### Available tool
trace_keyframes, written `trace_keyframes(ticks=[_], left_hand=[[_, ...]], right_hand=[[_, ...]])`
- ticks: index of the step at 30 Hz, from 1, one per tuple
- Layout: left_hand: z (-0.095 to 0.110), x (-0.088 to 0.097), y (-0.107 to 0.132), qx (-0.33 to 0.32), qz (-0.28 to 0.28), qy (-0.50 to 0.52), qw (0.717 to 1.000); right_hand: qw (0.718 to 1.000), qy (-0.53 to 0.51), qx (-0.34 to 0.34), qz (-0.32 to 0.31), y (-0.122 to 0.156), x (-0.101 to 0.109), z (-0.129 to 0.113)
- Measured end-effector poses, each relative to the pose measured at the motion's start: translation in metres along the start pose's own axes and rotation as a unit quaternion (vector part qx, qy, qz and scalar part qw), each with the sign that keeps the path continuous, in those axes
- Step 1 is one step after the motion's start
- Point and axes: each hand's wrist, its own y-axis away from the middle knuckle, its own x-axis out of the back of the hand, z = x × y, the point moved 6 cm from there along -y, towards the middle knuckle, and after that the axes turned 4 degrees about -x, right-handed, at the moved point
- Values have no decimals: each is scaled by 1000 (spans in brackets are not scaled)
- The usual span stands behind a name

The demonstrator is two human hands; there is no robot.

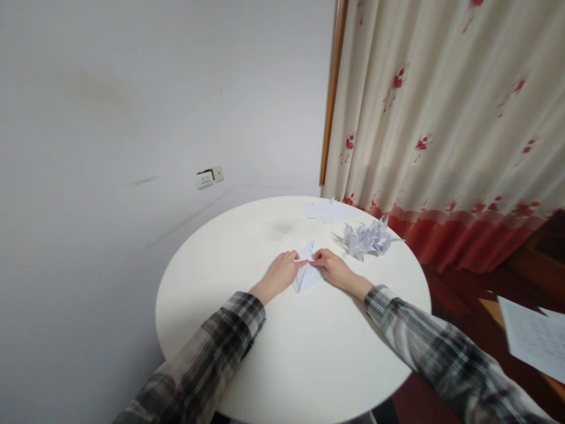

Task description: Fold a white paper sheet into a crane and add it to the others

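Observation:
A partly folded sheet of white paper (308,279) lies on the round white table (212,253), its creased point facing away from me. My left hand (282,270) grips its left edge, with the index finger stretched across the fold. On the other side, my right hand (332,268) pinches the paper near its middle, fingertips close to those of the left. The two hands nearly meet over the crease. Parts of the sheet are hidden under the fingers.
Several folded white paper figures (369,238) are bunched on the table's right side. Behind them lie flat white paper sheets (324,211). A flowered curtain (441,118) hangs beyond; a wall socket (204,179) is at left. Written pages (536,338) lie at lower right.

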Motion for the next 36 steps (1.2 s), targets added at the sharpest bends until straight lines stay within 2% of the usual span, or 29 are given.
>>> trace_keyframes(ticks=[9, 16, 23, 36], left_hand=[[2, 4, 1, -10, -9, 0, 1000], [3, 9, 1, -12, -2, 11, 1000], [-1, 6, 4, -10, 11, 26, 1000], [-3, 10, 6, 51, -11, -15, 999]], right_hand=[[999, -18, -11, 27, 2, 1, 0], [1000, 3, -24, 18, 4, 4, -2], [1000, 14, -21, 15, 7, 5, -1], [999, 22, -18, 19, 11, 6, 0]])
